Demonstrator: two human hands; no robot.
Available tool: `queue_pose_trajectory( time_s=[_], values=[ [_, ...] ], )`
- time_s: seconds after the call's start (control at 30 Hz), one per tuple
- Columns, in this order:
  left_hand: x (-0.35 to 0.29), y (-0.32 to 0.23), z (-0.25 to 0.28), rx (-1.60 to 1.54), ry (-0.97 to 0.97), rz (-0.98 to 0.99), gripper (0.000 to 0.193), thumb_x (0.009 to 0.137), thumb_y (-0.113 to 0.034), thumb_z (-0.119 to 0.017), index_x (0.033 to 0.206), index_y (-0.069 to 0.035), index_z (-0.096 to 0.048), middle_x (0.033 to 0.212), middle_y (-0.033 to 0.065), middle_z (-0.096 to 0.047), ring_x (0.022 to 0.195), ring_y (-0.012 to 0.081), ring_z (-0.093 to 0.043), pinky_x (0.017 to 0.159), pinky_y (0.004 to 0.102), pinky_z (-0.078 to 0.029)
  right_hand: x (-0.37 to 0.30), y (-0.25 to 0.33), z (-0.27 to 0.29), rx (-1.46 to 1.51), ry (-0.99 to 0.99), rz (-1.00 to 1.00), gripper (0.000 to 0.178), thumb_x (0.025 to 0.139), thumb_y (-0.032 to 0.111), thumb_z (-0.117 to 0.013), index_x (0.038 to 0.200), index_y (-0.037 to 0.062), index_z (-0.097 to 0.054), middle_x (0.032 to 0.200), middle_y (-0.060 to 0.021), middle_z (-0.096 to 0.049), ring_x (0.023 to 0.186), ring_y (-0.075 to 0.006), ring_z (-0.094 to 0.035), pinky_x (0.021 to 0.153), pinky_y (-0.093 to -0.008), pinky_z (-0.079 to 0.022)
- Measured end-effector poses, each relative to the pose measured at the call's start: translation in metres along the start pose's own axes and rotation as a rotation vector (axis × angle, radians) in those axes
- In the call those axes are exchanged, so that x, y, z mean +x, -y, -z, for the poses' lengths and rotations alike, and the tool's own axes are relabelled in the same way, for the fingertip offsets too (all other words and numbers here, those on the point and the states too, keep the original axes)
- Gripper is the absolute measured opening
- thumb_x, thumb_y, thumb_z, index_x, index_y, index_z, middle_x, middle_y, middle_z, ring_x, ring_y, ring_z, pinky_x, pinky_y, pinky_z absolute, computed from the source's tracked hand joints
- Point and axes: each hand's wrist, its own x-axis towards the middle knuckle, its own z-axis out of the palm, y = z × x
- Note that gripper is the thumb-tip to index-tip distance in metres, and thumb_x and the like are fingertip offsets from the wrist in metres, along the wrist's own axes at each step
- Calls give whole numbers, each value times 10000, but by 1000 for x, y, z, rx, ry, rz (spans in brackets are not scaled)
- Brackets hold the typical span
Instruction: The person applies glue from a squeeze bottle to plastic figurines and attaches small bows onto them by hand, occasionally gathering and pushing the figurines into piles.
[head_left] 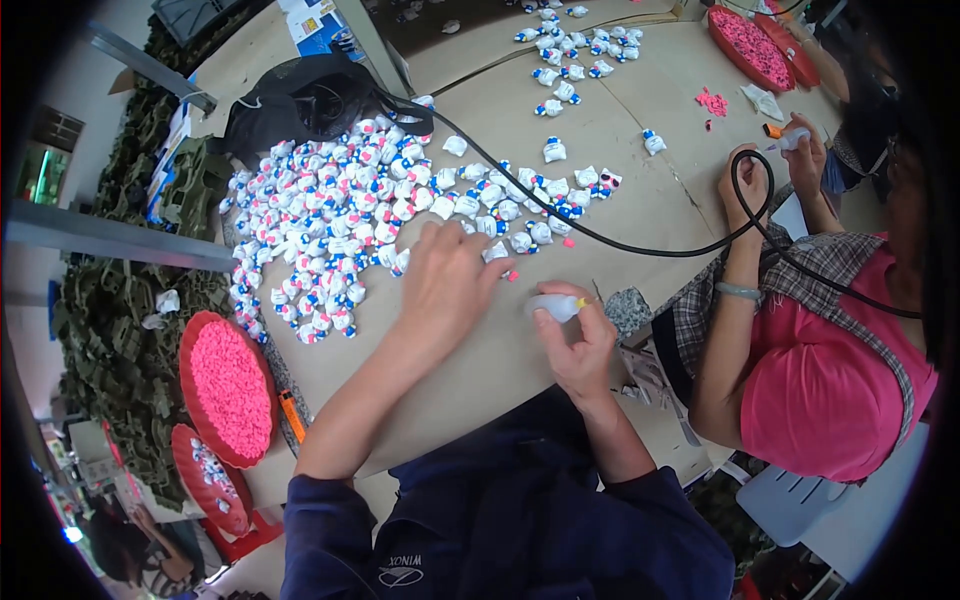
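Note:
My left hand [445,285] reaches over the near edge of a pile of small white figures [330,200] with blue and pink parts. Its fingers are bent but apart, and the thumb lies close to one white figure [495,252]; contact is hard to make out. My right hand [585,350] grips a small translucent squeeze bottle [553,307] with a yellow tip, held above the table to the right of the left hand. A tiny pink piece [512,275] lies between the hands on the brown tabletop [400,400].
Left of me stand a red tray of pink pieces [230,385] and a smaller red tray [210,480], beside an orange cutter [292,415]. A black bag [300,100] borders the pile. A black cable [600,238] crosses rightward. The co-worker in pink [820,400] holds another bottle [795,138].

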Motion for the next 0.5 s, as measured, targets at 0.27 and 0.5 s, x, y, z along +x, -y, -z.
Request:
queue_pose_trajectory(
  time_s=[0.27, 0.5],
  values=[
    [-7, -14, -15, -162, -84, -17, 366, 679, -114, -770, 988, 6, -614, 903, 142, -604, 846, 257, -576, 760, 370, -452, -6, -8, 0, 168, -45, -109, 334, 760, 36, -697, 1073, 2, -587, 913, -100, -638, 791, -195, -617, 739, -268, -476],
    [-103, -2, 13, -1358, 26, 562, 324, 813, 44, -657, 1126, 22, -574, 1006, 62, -637, 914, 131, -627, 814, 244, -515, -17, 21, 11, 151, 126, -51, 381, 711, 44, -734, 1064, -5, -600, 835, -103, -617, 698, -189, -583, 645, -273, -465]
  ],
)
